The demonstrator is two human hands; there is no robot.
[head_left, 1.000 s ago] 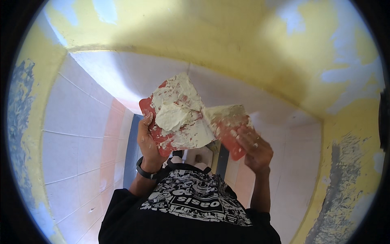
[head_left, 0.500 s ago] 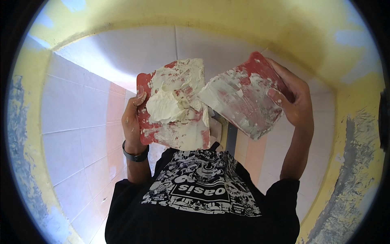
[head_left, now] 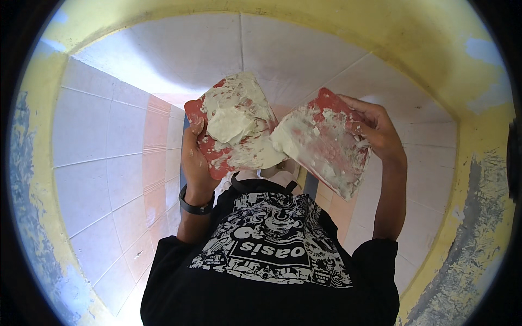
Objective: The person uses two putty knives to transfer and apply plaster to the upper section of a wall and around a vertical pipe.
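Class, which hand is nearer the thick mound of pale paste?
Left. The left hand, just left of the mound, grips its red board; the right hand, farther right, grips another board.

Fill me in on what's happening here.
A person in a black printed T-shirt is handling two flat red spreaders smeared with pale paste. The left hand grips one spreader, which carries a thick mound of paste. The right hand holds the other spreader tilted, its paste-coated corner at the first one's right edge; whether they touch is hard to tell. Tiled walls surround them.
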